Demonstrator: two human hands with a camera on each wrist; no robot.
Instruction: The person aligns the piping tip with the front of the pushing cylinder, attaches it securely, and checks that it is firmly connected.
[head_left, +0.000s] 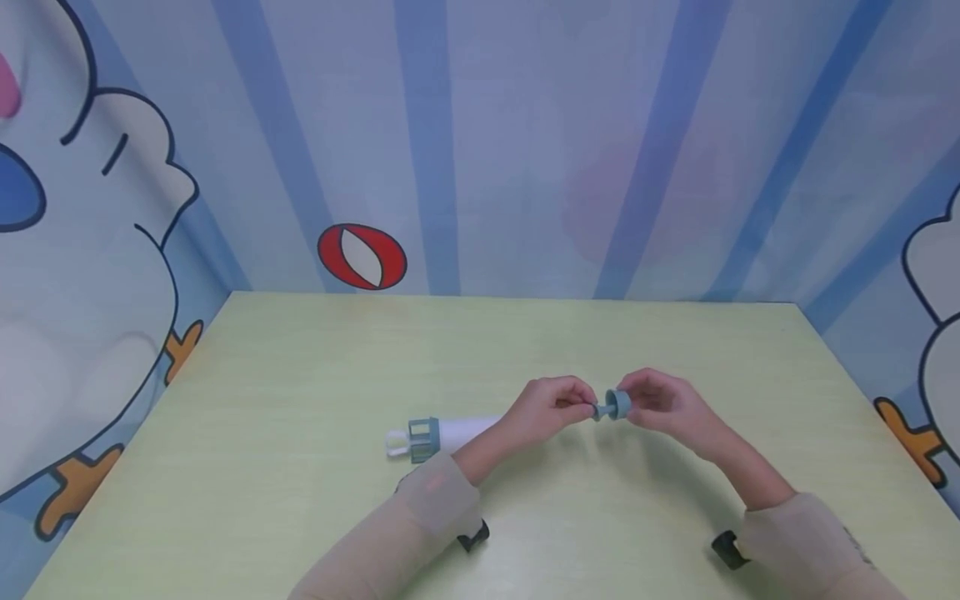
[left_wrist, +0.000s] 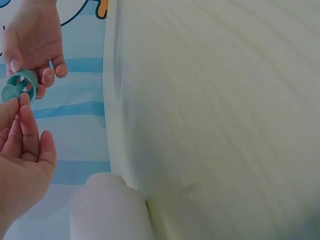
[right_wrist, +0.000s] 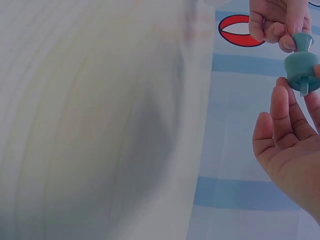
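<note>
Between the two hands is a small teal plastic part, a round cup-like cap (head_left: 618,404) with a narrower flared piece (right_wrist: 302,41) at one end. Whether these are one piece or two fitted together, I cannot tell. My left hand (head_left: 546,408) pinches the flared end between thumb and fingertips. From the other side, my right hand (head_left: 667,408) holds the cap by its rim with thumb and fingers. A short prong (right_wrist: 304,89) sticks out of the cap's underside in the right wrist view. Both hands are raised above the table.
Behind my left forearm, a white cylinder (head_left: 467,430) with a teal slotted collar (head_left: 424,440) and a whitish tip (head_left: 397,443) lies on the pale yellow-green table (head_left: 315,358). Its rounded white end (left_wrist: 110,210) shows in the left wrist view. A printed blue striped backdrop (head_left: 510,150) encloses the table.
</note>
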